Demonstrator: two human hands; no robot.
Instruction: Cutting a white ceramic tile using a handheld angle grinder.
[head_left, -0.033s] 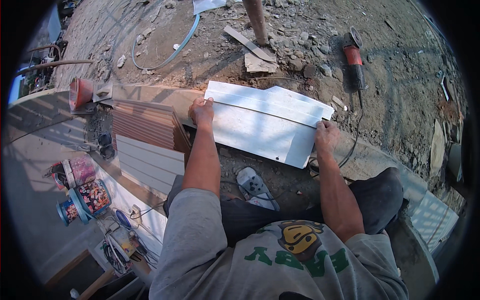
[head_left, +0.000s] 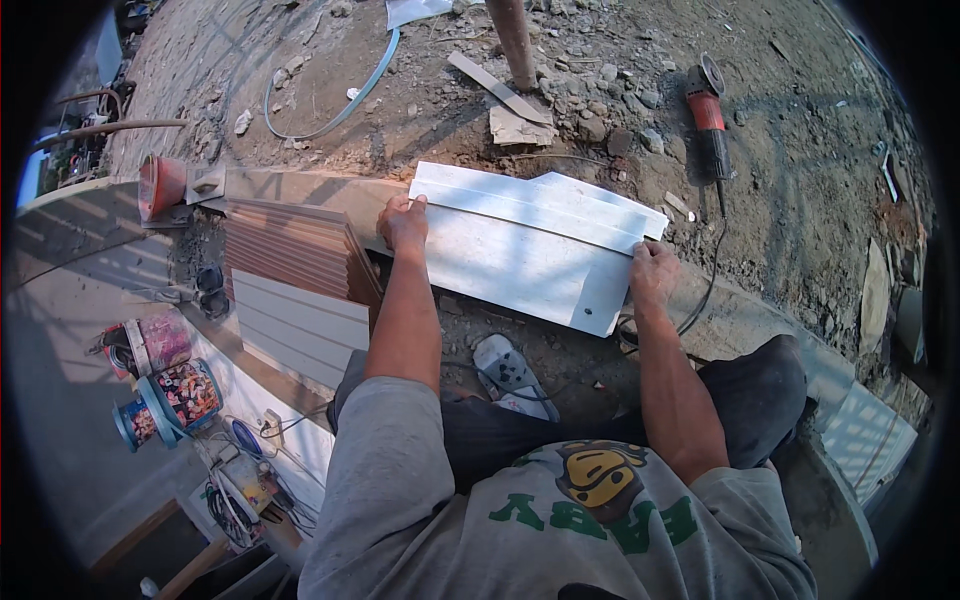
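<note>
Hands apart, left hand (head_left: 403,222) and right hand (head_left: 652,274) each gripping an end of a white notched panel (head_left: 530,255) lying on dirt beside stacked brown panels (head_left: 290,250). Apparently positioning it; squaring comes next. Two tins (head_left: 165,385) at left hold colourful bits. Beyond lies an angle grinder (head_left: 710,115).

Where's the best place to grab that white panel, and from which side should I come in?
Judging by its shape, grip the white panel at its two short ends, coming in from the near side. It is long, flat and lies crosswise, so one grip would likely let it sag. The left hand and right hand already sit at those ends, fingers over the edges.
</note>
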